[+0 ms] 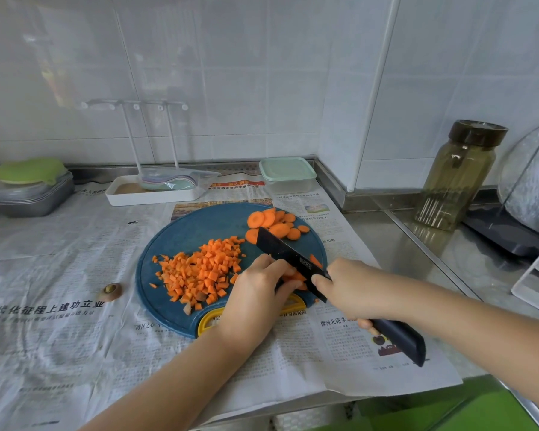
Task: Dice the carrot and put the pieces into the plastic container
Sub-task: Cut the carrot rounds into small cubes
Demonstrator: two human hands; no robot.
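A round blue cutting board (181, 231) lies on newspaper. A heap of diced carrot (203, 269) covers its middle, and several round carrot slices (274, 222) lie at its far right edge. My left hand (259, 293) holds down a few carrot strips (294, 276) with curled fingers at the board's near right. My right hand (352, 287) grips a black knife (287, 253) by its handle, the blade set across those strips right beside my left fingers. The plastic container (287, 174), lid on, stands behind the board near the wall.
A cut-off carrot end (111, 290) lies left of the board. A white tray with a rack (150, 194) and a metal tin with green lid (28, 188) stand at the back. At the right are a brown-lidded jar (461, 172) and a dish rack (532, 269).
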